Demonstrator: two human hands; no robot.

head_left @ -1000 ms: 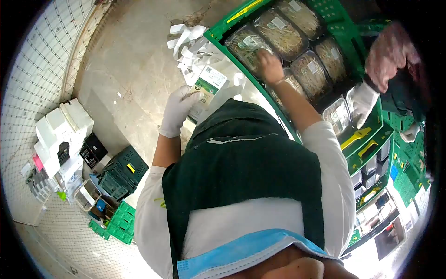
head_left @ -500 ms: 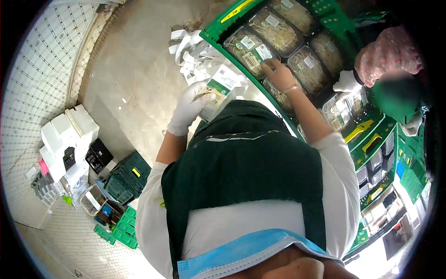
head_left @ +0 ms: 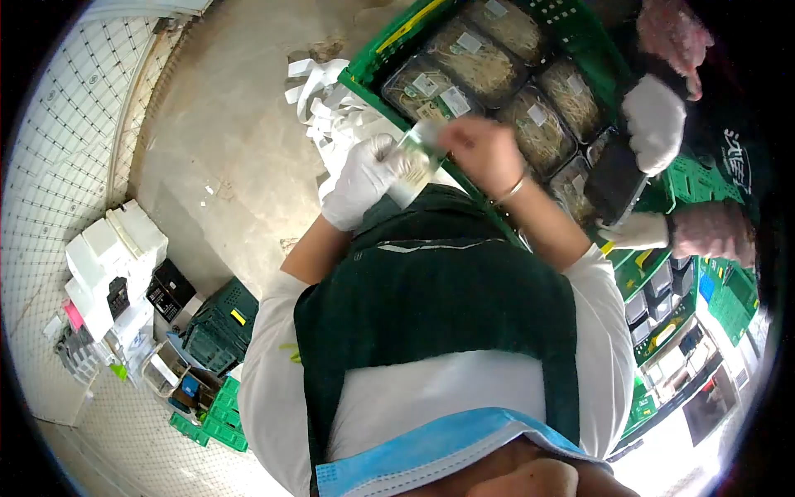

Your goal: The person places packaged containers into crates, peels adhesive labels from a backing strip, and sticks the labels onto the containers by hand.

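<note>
Labels (head_left: 411, 164), held between two hands, beside the green crate (head_left: 374, 55) of packed sprouts (head_left: 478, 68).
Left hand (head_left: 358, 184): gloved, grip closed on the labels. Right hand (head_left: 484, 156): bare, at their upper edge; whether its grip is closed cannot be told. Judged light, thin, bendable, easily creased; best taken by the edges. Print and right fingertips blurred; lower label edge partly covered by glove; label count unclear.
</note>
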